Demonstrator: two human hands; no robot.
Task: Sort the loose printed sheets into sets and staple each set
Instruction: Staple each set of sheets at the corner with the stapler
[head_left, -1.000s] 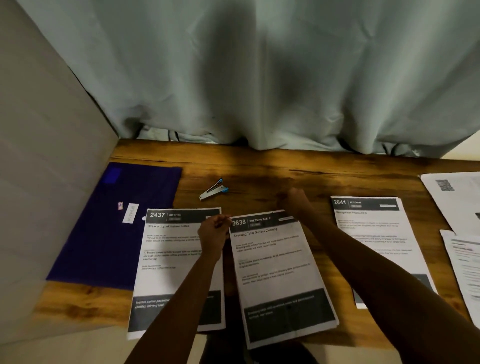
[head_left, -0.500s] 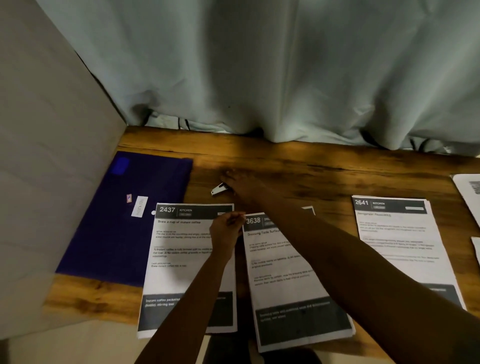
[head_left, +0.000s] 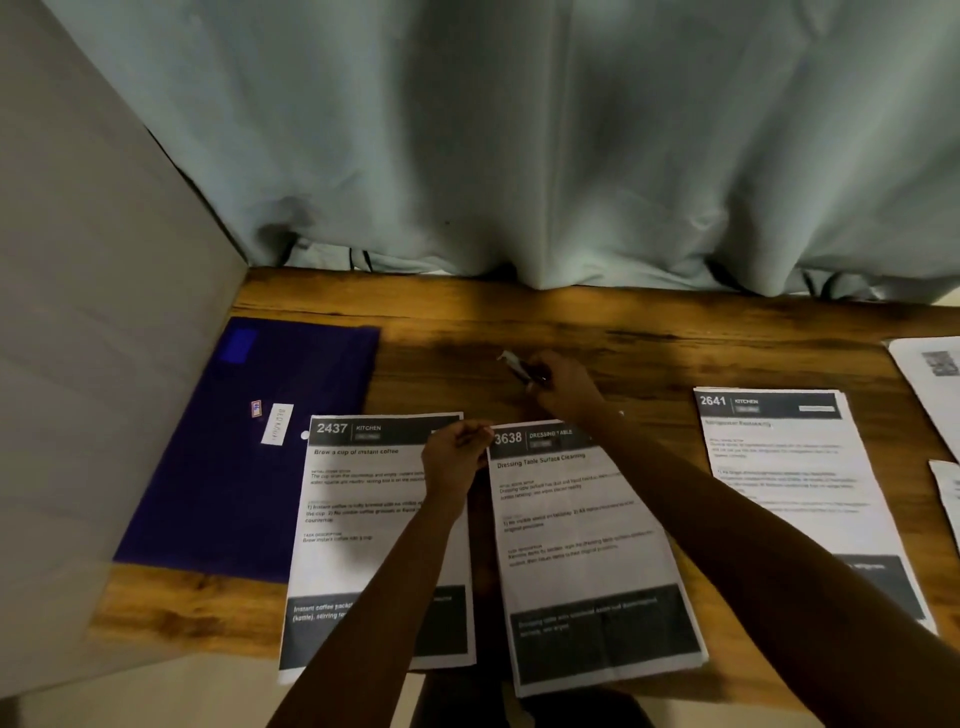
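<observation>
The stapler (head_left: 511, 364), gripped in the right hand (head_left: 563, 387) with its nose pointed up-left, is held just beyond the 3638 set's (head_left: 582, 519) top-left corner, which is pinched by the left hand (head_left: 454, 454).

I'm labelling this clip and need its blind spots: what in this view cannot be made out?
Head view only:
Stapler: mostly covered by the right hand gripping it.
3638 set: top-left corner hidden by the pinching left hand; page count unreadable.
2641 set: body text blurred, lower corner behind the right forearm.
QR-code sheet: cut off by the right edge.
</observation>
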